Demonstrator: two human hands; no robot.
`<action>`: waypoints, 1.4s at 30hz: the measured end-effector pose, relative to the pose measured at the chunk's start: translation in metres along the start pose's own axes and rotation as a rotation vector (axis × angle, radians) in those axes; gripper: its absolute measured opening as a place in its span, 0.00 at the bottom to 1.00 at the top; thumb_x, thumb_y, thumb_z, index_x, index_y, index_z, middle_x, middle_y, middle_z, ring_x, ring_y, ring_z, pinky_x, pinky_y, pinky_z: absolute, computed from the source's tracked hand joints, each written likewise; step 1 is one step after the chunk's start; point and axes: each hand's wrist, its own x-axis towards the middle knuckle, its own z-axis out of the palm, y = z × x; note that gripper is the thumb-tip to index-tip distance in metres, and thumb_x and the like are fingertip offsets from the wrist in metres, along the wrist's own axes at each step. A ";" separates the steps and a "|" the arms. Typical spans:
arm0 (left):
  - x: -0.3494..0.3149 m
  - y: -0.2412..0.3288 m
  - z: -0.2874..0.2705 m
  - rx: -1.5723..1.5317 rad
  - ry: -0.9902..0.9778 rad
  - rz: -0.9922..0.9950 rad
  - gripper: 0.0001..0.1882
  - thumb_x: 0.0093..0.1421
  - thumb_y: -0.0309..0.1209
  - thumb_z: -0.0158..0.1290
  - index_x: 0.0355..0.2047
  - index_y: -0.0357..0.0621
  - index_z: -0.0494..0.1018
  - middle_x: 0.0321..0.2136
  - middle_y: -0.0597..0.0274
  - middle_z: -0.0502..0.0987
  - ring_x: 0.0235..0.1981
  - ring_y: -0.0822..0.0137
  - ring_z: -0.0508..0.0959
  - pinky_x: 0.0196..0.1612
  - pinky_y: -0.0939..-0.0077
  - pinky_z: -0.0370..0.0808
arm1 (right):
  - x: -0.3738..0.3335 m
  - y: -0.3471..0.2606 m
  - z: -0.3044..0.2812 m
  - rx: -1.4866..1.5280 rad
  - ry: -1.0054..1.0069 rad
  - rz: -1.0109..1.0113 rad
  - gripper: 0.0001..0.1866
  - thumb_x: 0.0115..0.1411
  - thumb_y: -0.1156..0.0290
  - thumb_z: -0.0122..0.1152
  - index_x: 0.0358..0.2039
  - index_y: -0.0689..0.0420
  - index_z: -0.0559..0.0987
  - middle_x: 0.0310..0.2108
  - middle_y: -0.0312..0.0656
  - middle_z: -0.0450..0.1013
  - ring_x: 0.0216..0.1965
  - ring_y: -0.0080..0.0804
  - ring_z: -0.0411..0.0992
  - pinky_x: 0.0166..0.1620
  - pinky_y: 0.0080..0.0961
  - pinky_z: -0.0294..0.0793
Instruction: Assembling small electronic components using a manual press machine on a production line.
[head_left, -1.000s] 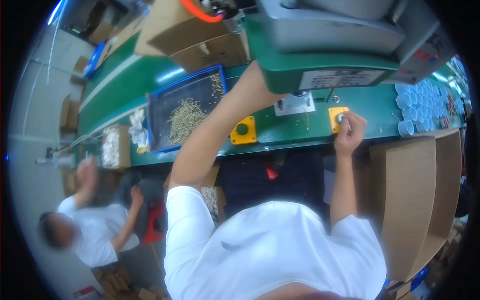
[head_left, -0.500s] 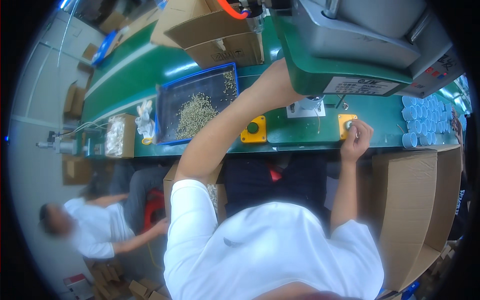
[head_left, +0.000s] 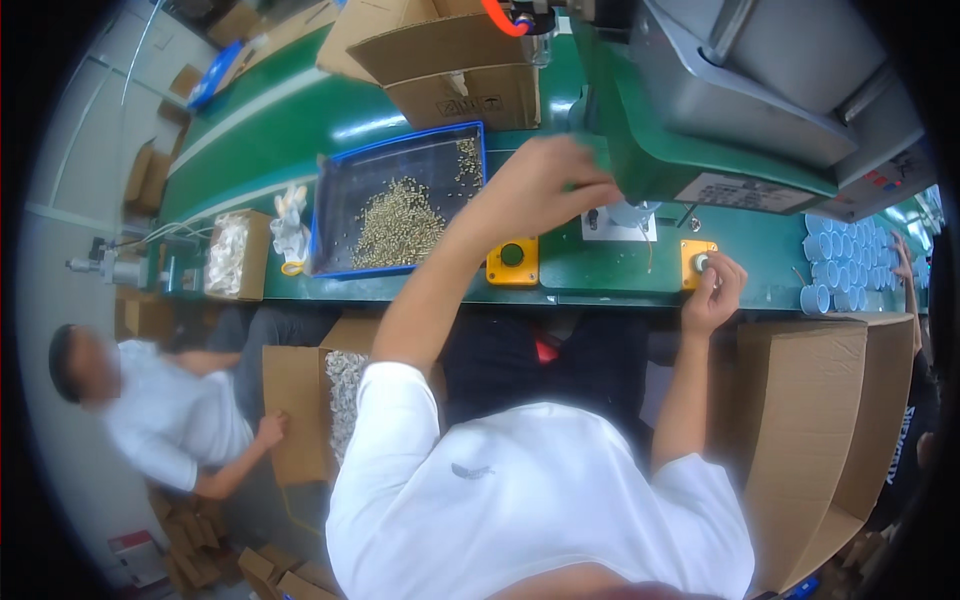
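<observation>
My left hand [head_left: 562, 178] is in the air beside the green head of the machine [head_left: 700, 165]. Its fingers are smeared by motion, so what they hold, if anything, cannot be made out. Below the machine head, a light blue cup [head_left: 630, 213] stands at a white plate [head_left: 605, 228], partly covered by the machine. At the bench edge my right hand [head_left: 718, 292] is closed, its fingertips at the pale round push button [head_left: 701, 262] of a yellow button box [head_left: 690, 279]. A second yellow box with a green button [head_left: 512, 254] sits left of the plate.
A blue-rimmed tray [head_left: 330, 272] carries many small brass-coloured parts. Light blue cups [head_left: 822, 272] stand stacked at right. Cartons stand behind the tray [head_left: 460, 85] and beside my right arm [head_left: 800, 420]. At left, a person [head_left: 180, 410] touches an open carton [head_left: 298, 400] with grey-white pieces.
My left hand has come out from under the machine head, back toward me. My right hand stays at the button box. The person at left has pulled back, with a hand on the open carton.
</observation>
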 end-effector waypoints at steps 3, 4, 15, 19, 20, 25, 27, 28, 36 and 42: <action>-0.086 -0.016 0.020 0.108 0.103 -0.248 0.12 0.58 0.30 0.66 0.41 0.39 0.85 0.39 0.52 0.84 0.42 0.54 0.82 0.48 0.64 0.79 | 0.005 0.007 -0.008 -0.010 0.006 -0.014 0.06 0.61 0.80 0.57 0.37 0.62 0.80 0.43 0.47 0.81 0.46 0.44 0.73 0.52 0.37 0.73; -0.113 -0.020 0.030 0.120 0.161 -0.272 0.11 0.57 0.30 0.67 0.40 0.40 0.85 0.38 0.53 0.84 0.42 0.54 0.82 0.47 0.64 0.80 | 0.004 0.006 -0.007 -0.024 -0.013 -0.029 0.06 0.61 0.80 0.57 0.37 0.62 0.80 0.43 0.48 0.81 0.46 0.44 0.73 0.52 0.37 0.73; -0.134 -0.033 0.023 0.379 0.224 0.066 0.12 0.50 0.30 0.70 0.34 0.40 0.84 0.37 0.57 0.84 0.43 0.55 0.83 0.41 0.66 0.83 | 0.008 -0.001 0.000 -0.200 -0.114 -0.159 0.07 0.65 0.74 0.56 0.37 0.62 0.80 0.44 0.48 0.81 0.50 0.44 0.71 0.54 0.37 0.72; -0.132 -0.039 0.007 0.341 0.196 0.041 0.11 0.52 0.31 0.69 0.35 0.41 0.84 0.38 0.59 0.84 0.43 0.55 0.83 0.42 0.65 0.82 | 0.009 -0.002 0.005 -0.092 -0.096 -0.070 0.08 0.63 0.74 0.55 0.38 0.62 0.81 0.44 0.46 0.82 0.50 0.43 0.69 0.53 0.36 0.71; -0.139 -0.043 0.003 0.289 0.202 0.000 0.12 0.52 0.32 0.68 0.36 0.41 0.84 0.39 0.59 0.84 0.43 0.54 0.83 0.42 0.64 0.82 | 0.004 -0.002 0.004 0.004 -0.058 -0.004 0.09 0.62 0.75 0.55 0.38 0.63 0.81 0.44 0.44 0.82 0.48 0.42 0.69 0.51 0.34 0.71; -0.169 -0.067 -0.033 0.306 0.304 -0.467 0.12 0.56 0.30 0.67 0.38 0.38 0.84 0.40 0.54 0.83 0.40 0.52 0.82 0.46 0.60 0.78 | 0.004 -0.005 -0.001 -0.048 -0.061 0.005 0.12 0.61 0.74 0.53 0.40 0.63 0.81 0.43 0.42 0.82 0.47 0.39 0.68 0.49 0.32 0.71; -0.171 -0.062 -0.054 0.371 0.110 -0.635 0.11 0.57 0.30 0.66 0.39 0.37 0.84 0.37 0.52 0.82 0.38 0.52 0.82 0.45 0.60 0.78 | 0.001 -0.003 -0.002 -0.036 -0.050 0.008 0.12 0.61 0.74 0.53 0.41 0.63 0.82 0.43 0.42 0.82 0.47 0.39 0.68 0.49 0.32 0.71; -0.172 -0.061 -0.062 0.406 0.012 -0.718 0.11 0.58 0.30 0.65 0.39 0.37 0.84 0.36 0.51 0.81 0.37 0.52 0.81 0.44 0.60 0.77 | 0.001 -0.001 -0.001 -0.026 -0.042 0.014 0.12 0.61 0.74 0.53 0.41 0.64 0.82 0.42 0.42 0.82 0.46 0.39 0.67 0.48 0.32 0.71; -0.177 -0.088 -0.050 0.222 0.120 -0.580 0.09 0.60 0.29 0.62 0.38 0.37 0.82 0.30 0.51 0.80 0.32 0.50 0.81 0.38 0.60 0.77 | 0.003 -0.003 0.003 -0.036 -0.086 0.040 0.13 0.62 0.75 0.54 0.43 0.64 0.82 0.43 0.43 0.82 0.47 0.39 0.68 0.49 0.31 0.71; -0.173 -0.090 -0.041 0.387 0.193 -0.591 0.07 0.62 0.28 0.59 0.36 0.37 0.82 0.30 0.49 0.80 0.31 0.49 0.81 0.37 0.60 0.77 | -0.001 0.003 0.000 -0.067 -0.060 -0.015 0.12 0.63 0.74 0.54 0.42 0.64 0.82 0.43 0.43 0.81 0.47 0.39 0.68 0.50 0.32 0.72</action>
